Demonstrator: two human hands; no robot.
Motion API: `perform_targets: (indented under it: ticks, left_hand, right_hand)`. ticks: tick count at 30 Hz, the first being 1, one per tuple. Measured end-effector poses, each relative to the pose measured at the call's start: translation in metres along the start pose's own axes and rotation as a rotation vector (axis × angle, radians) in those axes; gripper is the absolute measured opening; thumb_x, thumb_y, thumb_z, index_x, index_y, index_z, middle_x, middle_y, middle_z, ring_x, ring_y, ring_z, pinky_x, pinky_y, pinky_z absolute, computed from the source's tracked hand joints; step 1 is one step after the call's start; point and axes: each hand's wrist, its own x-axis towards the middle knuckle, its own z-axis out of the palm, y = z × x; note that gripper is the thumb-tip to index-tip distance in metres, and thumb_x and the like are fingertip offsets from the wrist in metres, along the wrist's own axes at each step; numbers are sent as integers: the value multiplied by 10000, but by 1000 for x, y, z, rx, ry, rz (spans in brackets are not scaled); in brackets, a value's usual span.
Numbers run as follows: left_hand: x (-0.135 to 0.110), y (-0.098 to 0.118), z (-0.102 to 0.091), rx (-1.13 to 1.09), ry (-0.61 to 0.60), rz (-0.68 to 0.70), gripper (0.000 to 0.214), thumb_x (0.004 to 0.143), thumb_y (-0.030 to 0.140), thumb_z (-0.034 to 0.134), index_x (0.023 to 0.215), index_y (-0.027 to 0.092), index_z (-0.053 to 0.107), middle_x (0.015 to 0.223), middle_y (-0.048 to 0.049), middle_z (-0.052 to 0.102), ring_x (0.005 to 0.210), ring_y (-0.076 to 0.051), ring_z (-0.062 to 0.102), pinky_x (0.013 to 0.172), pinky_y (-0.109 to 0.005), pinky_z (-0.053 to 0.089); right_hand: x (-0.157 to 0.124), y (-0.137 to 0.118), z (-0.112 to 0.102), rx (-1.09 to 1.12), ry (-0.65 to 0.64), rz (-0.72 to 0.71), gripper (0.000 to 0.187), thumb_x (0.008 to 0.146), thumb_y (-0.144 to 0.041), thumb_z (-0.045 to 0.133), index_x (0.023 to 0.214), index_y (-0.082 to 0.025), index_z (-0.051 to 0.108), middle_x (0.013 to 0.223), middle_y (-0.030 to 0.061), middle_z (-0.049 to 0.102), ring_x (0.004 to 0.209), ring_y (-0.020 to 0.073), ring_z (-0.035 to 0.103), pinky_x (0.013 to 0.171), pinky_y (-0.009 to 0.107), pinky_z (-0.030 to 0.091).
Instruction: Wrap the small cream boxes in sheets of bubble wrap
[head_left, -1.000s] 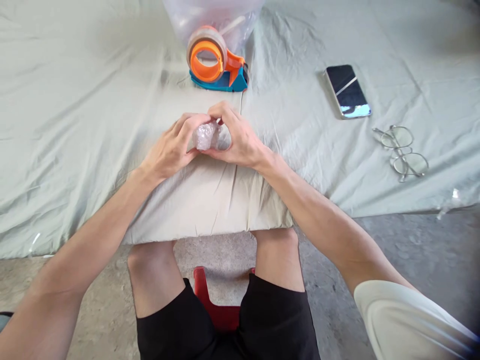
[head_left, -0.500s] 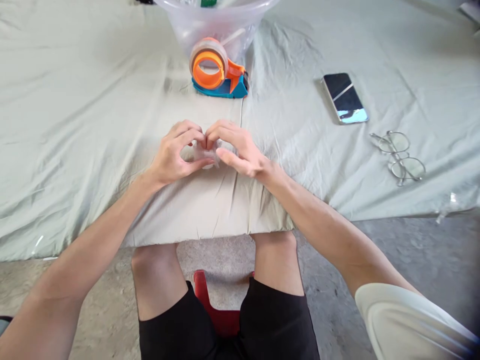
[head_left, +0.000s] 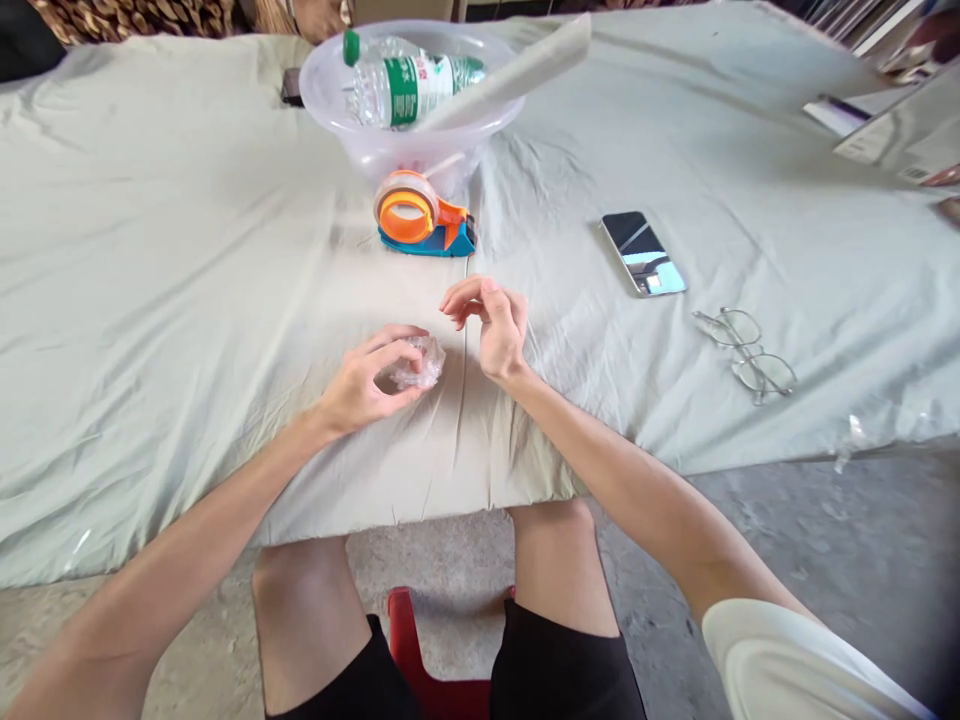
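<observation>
Counter (head_left: 187, 290) spreads wide leftward, front edge (head_left: 420, 514) near left hand (head_left: 364, 387), curled round crumpled clear plastic (head_left: 430, 364), long axis unclear; right hand (head_left: 498, 325) half-open, empty, apart.

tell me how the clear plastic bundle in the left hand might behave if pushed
The clear plastic bundle is probably light and yielding, as it looks like crumpled film, though any contents can't be made out. Its uneven outline suggests it would slide rather than roll, and the wrinkled cloth may catch it.
</observation>
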Motion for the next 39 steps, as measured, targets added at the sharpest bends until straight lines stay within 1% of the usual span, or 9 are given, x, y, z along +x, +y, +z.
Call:
perform_targets:
  ticks: [10,14,19,23,25,28,31,35,39]
  left_hand:
    - [7,-15,-2,-296,60,-273,355,994,528,938,951,244,729,1158,-106,842,1199,-308,824,1033,-461,671]
    - [6,-20,-4,-414,86,-355,494,926,670,980,940,241,734,1148,-101,816,1010,-256,807,865,-401,679]
    - [4,-20,-5,-395,100,-345,498,878,673,1021,906,258,747,1154,-102,829,950,-261,810,782,-419,694]
    - [3,-24,-4,-353,116,-292,478,873,650,1033,934,268,751,1147,-95,845,957,-255,806,758,-413,681]
    - [4,-26,-5,-324,119,-266,502,872,659,1030,928,257,735,1131,-90,848,947,-242,794,767,-416,664]
    - [4,-25,-7,-270,100,-241,555,883,705,998,935,233,709,1103,-69,834,946,-234,789,812,-460,638]
    - [4,-24,-8,-220,76,-250,571,887,725,961,956,228,690,1118,-47,814,952,-229,785,818,-498,608]
    - [5,-25,-8,-181,82,-251,616,886,781,937,948,231,666,1124,-43,809,921,-202,761,792,-483,593]
    - [7,-22,-8,-184,91,-258,661,847,806,950,936,217,665,1077,-24,808,846,-147,717,766,-425,577]
  right_hand:
    - [15,9,-8,-92,219,16,822,1084,-949,493,637,-266,583,712,40,653,553,157,539,551,334,519]
    - [64,5,-39,-21,293,146,591,1178,-639,612,723,-264,562,804,24,698,588,145,578,558,295,535]
    - [117,-63,-95,206,325,485,315,1191,-115,468,953,-246,627,1002,-7,798,739,108,680,652,223,570]
    - [54,-123,-121,-99,162,221,402,1214,-116,349,1043,-201,703,953,-37,813,753,81,715,748,238,556]
    - [-9,-143,-129,-413,-9,115,204,1221,-265,588,1145,-217,771,1061,-3,844,869,129,792,876,290,640]
    - [-110,-162,-136,-810,-271,218,355,1211,-482,654,1463,-266,779,1408,117,835,1245,297,832,1085,502,708]
    - [-185,-170,-141,-1049,-482,340,567,1192,-529,673,1711,-305,626,1711,176,670,1566,423,675,1242,688,631]
    - [-222,-165,-144,-1122,-516,323,578,1226,-472,584,1785,-331,544,1660,182,685,1517,408,694,1230,680,636]
    - [-208,-151,-145,-1084,-392,354,502,1227,-364,490,1702,-318,646,1421,150,761,1225,327,802,1050,561,712]
